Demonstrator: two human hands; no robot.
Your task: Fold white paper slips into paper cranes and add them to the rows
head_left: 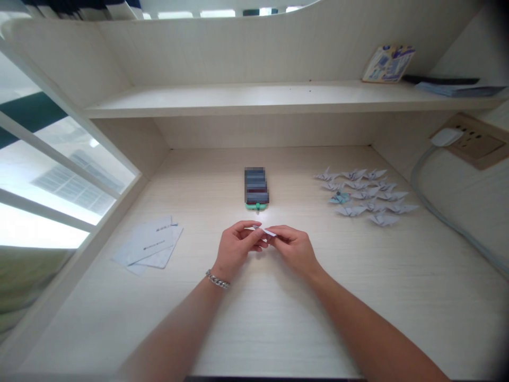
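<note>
My left hand (237, 245) and my right hand (292, 246) meet over the middle of the pale wooden desk (254, 318). Both pinch a small folded piece of white paper (265, 231) between their fingertips, just above the desk top. A chain bracelet (217, 279) circles my left wrist. A phone (256, 187) with a green edge lies flat on the desk just beyond my hands.
Several folded paper cranes (363, 193) lie in a group at the right rear. Flat paper sheets (149, 245) lie at the left. A grey cable (445, 217) runs from a wall socket (471, 140) on the right. A shelf (278, 98) above holds a booklet (387, 63).
</note>
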